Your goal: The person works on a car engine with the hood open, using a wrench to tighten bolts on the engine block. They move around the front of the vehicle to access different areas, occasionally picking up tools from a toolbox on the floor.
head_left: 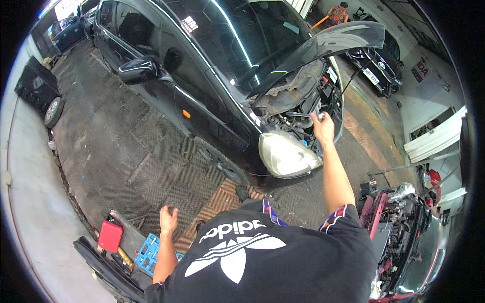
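My right hand (324,129) reaches over the front of a black car (222,116), above its uncovered engine bay (298,121). Its fingers are closed, and a small greyish bit shows at their tips, too small to name. Just below that hand is the car's cloudy headlight (288,155). The raised hood (343,39) stands beyond it. My left hand (168,220) hangs low on the left with the thumb apart from loosely bent fingers, and nothing shows in it. Nearest to it lies a blue tool case (148,254) with a moulded tray.
A red case (110,236) sits on a bench beside the blue one. The car's front wheel (220,160) is close to my foot. At the lower right stands a red car (404,252) with its engine exposed. A loose wheel (53,111) leans by the left wall. Another person (338,13) is far back.
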### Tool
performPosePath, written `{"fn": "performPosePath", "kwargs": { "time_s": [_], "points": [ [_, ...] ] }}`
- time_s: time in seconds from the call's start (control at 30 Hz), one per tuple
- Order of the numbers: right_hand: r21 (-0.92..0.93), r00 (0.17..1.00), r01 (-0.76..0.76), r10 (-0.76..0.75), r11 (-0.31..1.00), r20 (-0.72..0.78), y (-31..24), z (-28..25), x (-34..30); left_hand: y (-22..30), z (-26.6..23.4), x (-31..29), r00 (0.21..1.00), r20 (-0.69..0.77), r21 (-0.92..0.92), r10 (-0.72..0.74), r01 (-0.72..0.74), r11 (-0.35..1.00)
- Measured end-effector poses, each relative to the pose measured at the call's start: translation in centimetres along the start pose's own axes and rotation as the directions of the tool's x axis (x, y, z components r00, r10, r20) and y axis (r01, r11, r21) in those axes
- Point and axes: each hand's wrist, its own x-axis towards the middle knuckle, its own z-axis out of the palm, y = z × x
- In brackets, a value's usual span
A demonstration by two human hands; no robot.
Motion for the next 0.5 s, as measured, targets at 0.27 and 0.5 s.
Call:
{"fn": "performPosePath", "kwargs": {
  "time_s": [0.27, 0.5],
  "points": [
    [-0.199, 0.891, 0.163, -0.057, 0.966, 0.45, 2.5, 10.7, 12.9, 7.2, 5.1, -5.5, 0.963, 0.041, 0.004, -0.266, 0.266, 0.964],
    [-0.136, 0.772, 0.384, -0.237, 0.913, 0.59, 3.1, 14.3, 17.7, 5.1, 11.6, -14.1, 0.852, 0.105, -0.099, -0.514, 0.523, 0.847]
  ]
}}
